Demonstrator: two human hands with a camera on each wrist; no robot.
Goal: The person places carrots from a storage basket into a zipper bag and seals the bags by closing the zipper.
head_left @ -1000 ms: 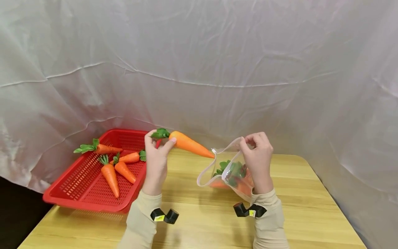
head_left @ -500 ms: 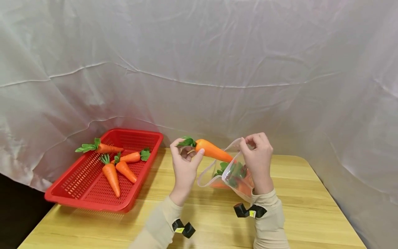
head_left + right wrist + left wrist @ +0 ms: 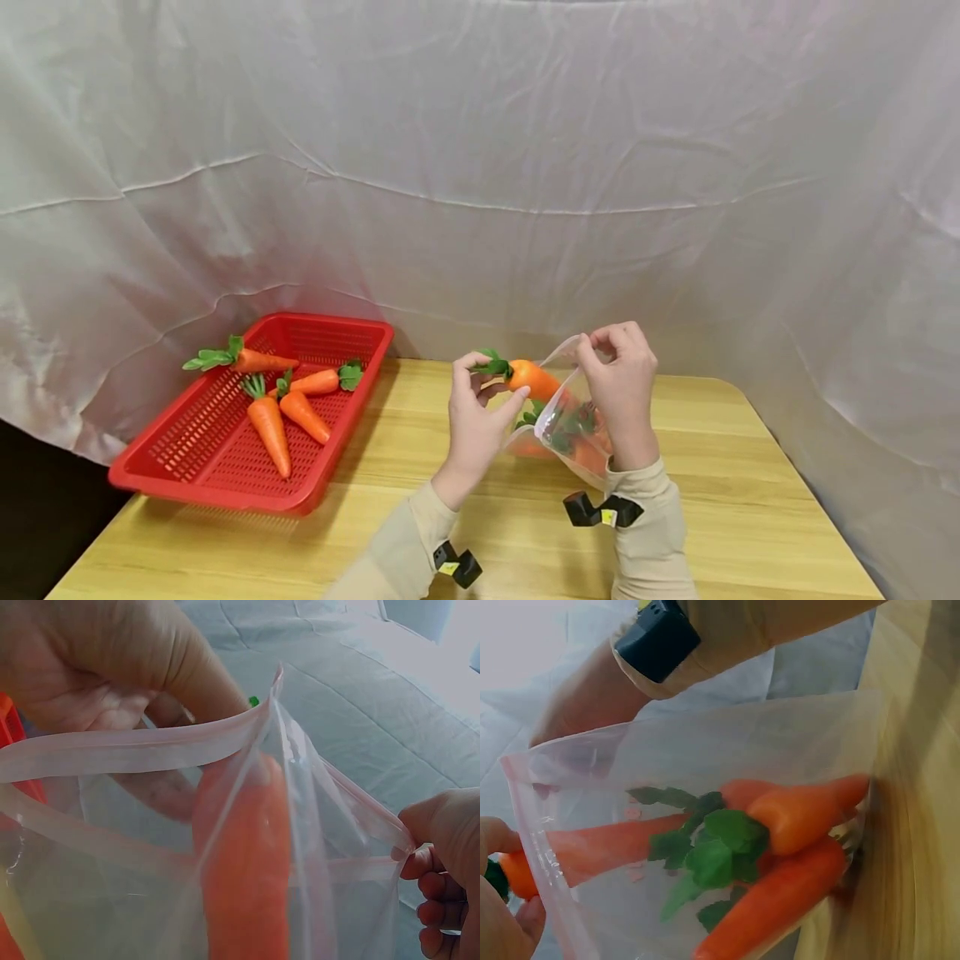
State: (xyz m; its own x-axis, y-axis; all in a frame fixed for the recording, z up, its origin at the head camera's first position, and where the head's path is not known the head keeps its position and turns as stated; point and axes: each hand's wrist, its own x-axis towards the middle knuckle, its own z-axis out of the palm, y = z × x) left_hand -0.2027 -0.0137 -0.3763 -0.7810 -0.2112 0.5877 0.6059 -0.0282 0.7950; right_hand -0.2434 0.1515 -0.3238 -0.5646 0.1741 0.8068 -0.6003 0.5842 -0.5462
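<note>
Left hand pinched one carrot by its leafy end, lower part inside the clear bag. Right hand pinched the bag's rim. More carrots lay in the bag, four carrots in a red basket.

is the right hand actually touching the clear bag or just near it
Touching. The right wrist view shows it plainly: the right hand pinches the clear bag at its rim, with no gap between them.

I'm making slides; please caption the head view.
Left hand holds a carrot partway inside a clear bag pinched by the right hand; a red basket holds more carrots.
</note>
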